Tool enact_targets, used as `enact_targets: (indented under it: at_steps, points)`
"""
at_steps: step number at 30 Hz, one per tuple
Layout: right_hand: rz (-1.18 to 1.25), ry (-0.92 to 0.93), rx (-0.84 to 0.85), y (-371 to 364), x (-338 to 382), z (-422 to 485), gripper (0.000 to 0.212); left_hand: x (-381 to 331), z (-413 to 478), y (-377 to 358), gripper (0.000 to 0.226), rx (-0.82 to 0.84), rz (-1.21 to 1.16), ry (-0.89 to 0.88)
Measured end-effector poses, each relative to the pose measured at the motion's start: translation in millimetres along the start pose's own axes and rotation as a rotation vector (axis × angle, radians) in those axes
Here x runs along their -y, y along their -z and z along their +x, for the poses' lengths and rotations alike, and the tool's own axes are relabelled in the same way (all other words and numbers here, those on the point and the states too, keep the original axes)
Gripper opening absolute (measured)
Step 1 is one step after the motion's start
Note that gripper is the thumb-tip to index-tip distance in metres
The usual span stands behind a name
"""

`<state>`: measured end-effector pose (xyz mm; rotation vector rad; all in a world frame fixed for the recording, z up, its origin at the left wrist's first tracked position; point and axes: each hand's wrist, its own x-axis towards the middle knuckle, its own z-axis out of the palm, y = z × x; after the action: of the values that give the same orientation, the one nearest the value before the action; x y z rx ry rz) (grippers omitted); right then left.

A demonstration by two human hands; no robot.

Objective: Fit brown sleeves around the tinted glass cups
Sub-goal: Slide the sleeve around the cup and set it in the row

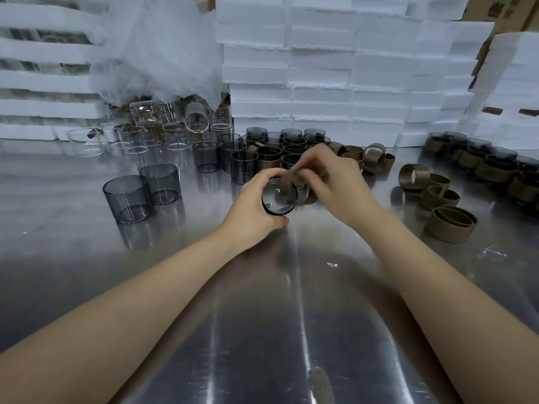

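Right now the tinted glass cup [278,199] is held low over the tabletop [262,301], tipped so its open mouth faces the camera. The left hand [250,208] is wrapped round its wall, thumb curled under the near rim. The right hand [335,182], at the cup's far right edge, pinches a brown sleeve [291,180] in curled fingers [309,173] and sets it against the rim; how far on it sits is lost in blur. The glass looks thin, rigid and smooth, so it is likely slippery and would chip if knocked on the steel. A full wrap round the wall, as here, seems safer than a pinch on the lip. The sleeve looks like a light band, probably card, that keeps its ring shape but would crease under a hard squeeze, so it is best taken by opposite edges and eased on squarely. Left of the cup stand two bare tinted cups [143,191], behind it a sleeved cluster [280,153], and to its right loose sleeves [437,199].
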<state>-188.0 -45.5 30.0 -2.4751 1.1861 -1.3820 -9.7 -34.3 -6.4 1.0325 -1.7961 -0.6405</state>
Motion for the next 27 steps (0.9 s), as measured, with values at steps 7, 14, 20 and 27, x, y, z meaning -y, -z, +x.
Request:
enact_targets:
  at_steps: [7, 14, 20, 27]
  points:
    - [-0.035, 0.102, -0.07, -10, 10, -3, 0.012, -4, 1, 4, 0.071, 0.105, -0.004, 0.069]
    - [-0.098, 0.216, -0.034, -8, 13, -1, 0.02, -14, 2, 9, 0.043, 0.236, -0.201, 0.203]
    - [-0.056, 0.186, 0.024, -10, 13, -1, 0.03, -8, 1, 7, 0.03, 0.176, -0.129, 0.172]
    - [0.217, -0.218, -0.055, -16, 16, 2, 0.013, -11, 1, 9, 0.037, 0.162, -0.147, 0.213]
